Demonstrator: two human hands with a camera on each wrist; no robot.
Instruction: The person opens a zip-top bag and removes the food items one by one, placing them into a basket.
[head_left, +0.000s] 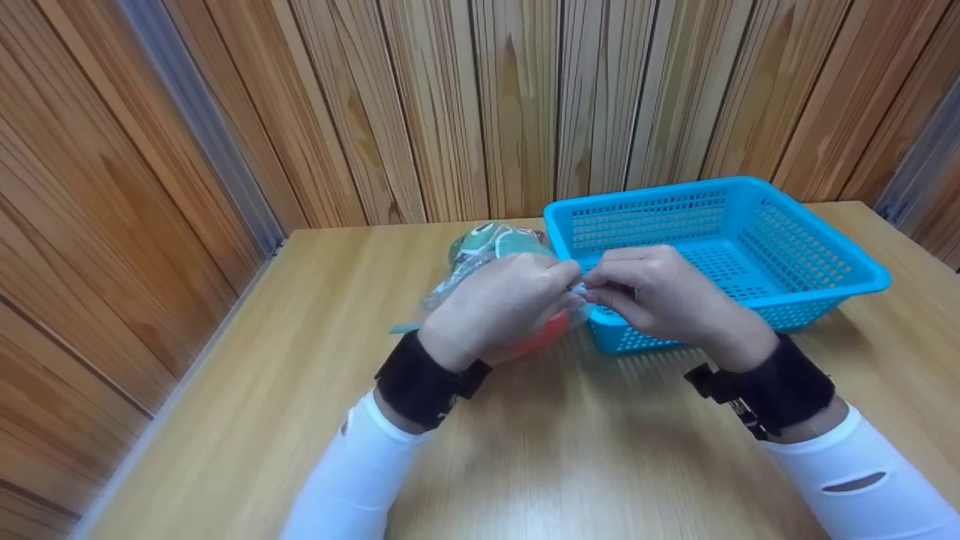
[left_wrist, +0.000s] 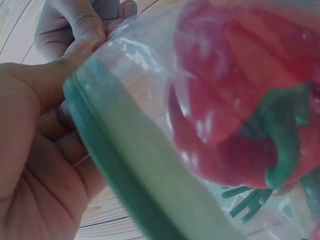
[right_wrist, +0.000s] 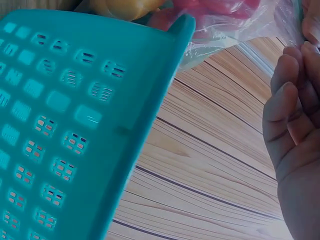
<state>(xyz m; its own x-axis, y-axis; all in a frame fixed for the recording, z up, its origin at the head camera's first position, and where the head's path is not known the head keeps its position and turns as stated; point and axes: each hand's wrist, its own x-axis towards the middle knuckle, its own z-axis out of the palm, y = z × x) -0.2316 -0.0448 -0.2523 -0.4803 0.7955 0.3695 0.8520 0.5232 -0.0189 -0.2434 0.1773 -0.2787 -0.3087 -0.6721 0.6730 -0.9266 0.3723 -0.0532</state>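
Observation:
A clear plastic bag (head_left: 457,277) with a green zip strip (left_wrist: 112,160) lies at the table's middle, beside a blue basket. Through its film shows a red bell pepper (left_wrist: 215,115) with a green stem, and below it several thin green stalks (left_wrist: 247,202). Something yellow (right_wrist: 125,7) shows in the right wrist view. My left hand (head_left: 506,304) pinches the bag's edge at one end of the strip. Right against it, my right hand (head_left: 660,292) pinches the same corner between thumb and fingers. Both fingertips partly hide the spot they hold.
The blue perforated basket (head_left: 862,281) stands at the right on the wooden table (head_left: 322,420), with its near left corner close to my hands. No items show inside it. A wood-panelled wall (head_left: 517,112) rises behind the table, and another panelled wall (head_left: 97,187) runs along the left.

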